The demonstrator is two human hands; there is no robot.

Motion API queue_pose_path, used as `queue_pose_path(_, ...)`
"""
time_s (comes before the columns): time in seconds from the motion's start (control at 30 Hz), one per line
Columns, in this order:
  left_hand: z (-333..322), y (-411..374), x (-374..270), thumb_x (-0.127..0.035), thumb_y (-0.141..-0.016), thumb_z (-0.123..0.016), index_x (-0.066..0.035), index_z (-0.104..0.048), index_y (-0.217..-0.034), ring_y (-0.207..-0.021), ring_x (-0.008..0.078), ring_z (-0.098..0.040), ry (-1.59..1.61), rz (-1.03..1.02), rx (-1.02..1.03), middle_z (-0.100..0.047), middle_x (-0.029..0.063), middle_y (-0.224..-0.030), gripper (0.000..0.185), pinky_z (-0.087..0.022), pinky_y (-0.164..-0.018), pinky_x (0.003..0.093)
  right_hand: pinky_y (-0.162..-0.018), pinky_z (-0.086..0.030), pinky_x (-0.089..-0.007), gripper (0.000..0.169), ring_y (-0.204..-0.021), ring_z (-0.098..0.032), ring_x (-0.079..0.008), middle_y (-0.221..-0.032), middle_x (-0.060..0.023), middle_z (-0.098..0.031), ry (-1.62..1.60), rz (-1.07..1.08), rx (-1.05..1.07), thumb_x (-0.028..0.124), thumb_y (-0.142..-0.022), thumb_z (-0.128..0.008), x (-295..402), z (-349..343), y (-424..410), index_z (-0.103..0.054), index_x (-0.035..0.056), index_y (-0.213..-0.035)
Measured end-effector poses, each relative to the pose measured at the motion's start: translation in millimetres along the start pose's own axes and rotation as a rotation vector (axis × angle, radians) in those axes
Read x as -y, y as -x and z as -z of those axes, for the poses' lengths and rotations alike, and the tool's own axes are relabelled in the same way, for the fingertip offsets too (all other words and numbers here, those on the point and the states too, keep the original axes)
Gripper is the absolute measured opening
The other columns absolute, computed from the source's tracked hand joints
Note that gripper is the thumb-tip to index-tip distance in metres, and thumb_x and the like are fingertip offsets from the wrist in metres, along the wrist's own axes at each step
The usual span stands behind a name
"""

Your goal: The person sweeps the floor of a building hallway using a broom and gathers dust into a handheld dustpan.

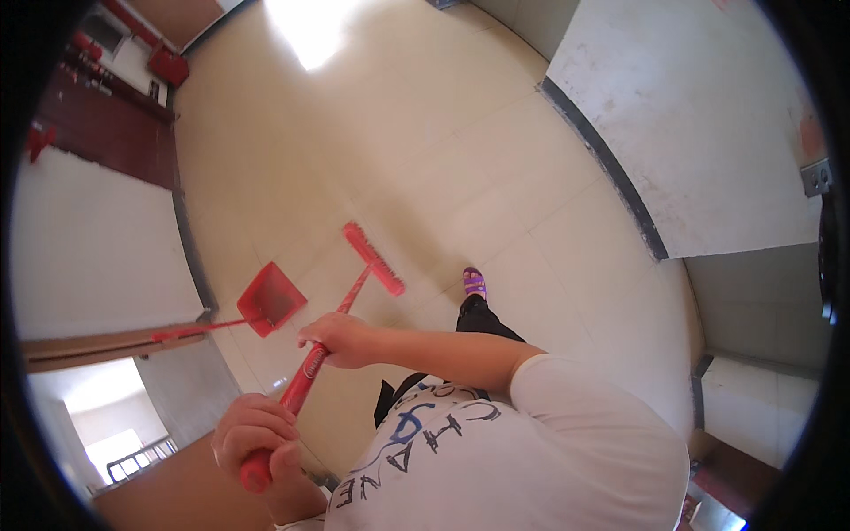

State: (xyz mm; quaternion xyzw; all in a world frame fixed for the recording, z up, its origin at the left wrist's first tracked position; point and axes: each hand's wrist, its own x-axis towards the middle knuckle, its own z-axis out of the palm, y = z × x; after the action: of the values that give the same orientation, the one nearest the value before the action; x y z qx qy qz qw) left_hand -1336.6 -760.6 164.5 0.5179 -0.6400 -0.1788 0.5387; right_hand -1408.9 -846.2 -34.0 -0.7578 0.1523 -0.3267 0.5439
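Note:
A red push broom (pixel 374 259) is held slantwise in front of me, its bristled head low over the tiled floor; whether it touches the floor I cannot tell. My left hand (pixel 257 435) wraps the top end of the broom's handle. Further down the same handle, my right hand (pixel 340 338) grips it, with the bare forearm reaching across from the right. Left of the broom head is a red dustpan (pixel 271 299) on the floor, its long red handle extending left towards the doorway. Dark bits appear inside the pan.
A foot in a purple sandal (pixel 474 282) stands on the tiles (pixel 425 166). White walls with dark skirting (pixel 604 166) run along both sides. At the lower left is a doorway with a brown frame (pixel 113 348). A red box (pixel 168 64) stands by the upper left wall.

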Motion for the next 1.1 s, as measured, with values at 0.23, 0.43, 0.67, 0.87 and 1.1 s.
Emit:
queue_pose_path(0.23,-122,-62,25,-0.009,-0.073,-0.061,-0.002,-0.051,-0.068,-0.060,0.0202,-0.053,0.235,0.057,0.161,-0.056,0.0088,-0.062,0.013,-0.042,-0.057,0.0300,-0.069,-0.045,-0.0420,0.029,-0.079,-0.057,-0.0349,-0.078,-0.0141,-0.059,0.227,-0.180,-0.132,0.001,-0.066,-0.062,-36,170,57,-0.056,0.0061,-0.094)
queue_pose_path(0.43,-248,-84,70,0.001,-0.083,-0.054,0.003,-0.057,-0.082,-0.087,0.0205,-0.057,0.494,0.429,0.441,-0.061,0.0123,-0.093,0.004,-0.045,-0.078,0.0331,-0.071,-0.046,-0.0419,0.026,-0.081,-0.059,-0.0331,-0.081,-0.0136,-0.061,0.525,-0.378,-0.425,-0.001,-0.064,-0.060,-103,286,161,-0.059,0.0065,-0.089)
queue_pose_path(0.67,-381,-62,104,-0.006,-0.084,-0.061,0.001,-0.060,-0.092,-0.089,0.0117,-0.055,0.648,0.655,0.700,-0.059,0.0115,-0.108,0.011,-0.045,-0.077,0.0245,-0.073,-0.043,-0.0410,0.029,-0.085,-0.058,-0.0285,-0.086,-0.0082,-0.061,0.799,-0.769,-0.510,0.001,-0.063,-0.063,-137,356,285,-0.059,0.0109,-0.089)
queue_pose_path(0.87,-400,-53,119,-0.011,-0.082,-0.065,-0.001,-0.061,-0.092,-0.092,0.0121,-0.055,0.667,0.747,0.664,-0.060,0.0114,-0.107,0.015,-0.044,-0.080,0.0248,-0.074,-0.042,-0.0409,0.031,-0.086,-0.057,-0.0288,-0.087,-0.0083,-0.060,0.796,-0.831,-0.536,-0.001,-0.062,-0.065,-154,357,292,-0.059,0.0126,-0.089)
queue_pose_path(1.1,-327,-80,127,-0.006,-0.085,-0.059,0.001,-0.059,-0.092,-0.096,0.0163,-0.056,0.475,0.720,0.425,-0.060,0.0128,-0.108,0.010,-0.043,-0.085,0.0273,-0.071,-0.043,-0.0430,0.029,-0.083,-0.057,-0.0309,-0.082,-0.0108,-0.059,0.684,-0.627,-0.526,-0.002,-0.062,-0.062,-181,327,190,-0.059,0.0114,-0.087)
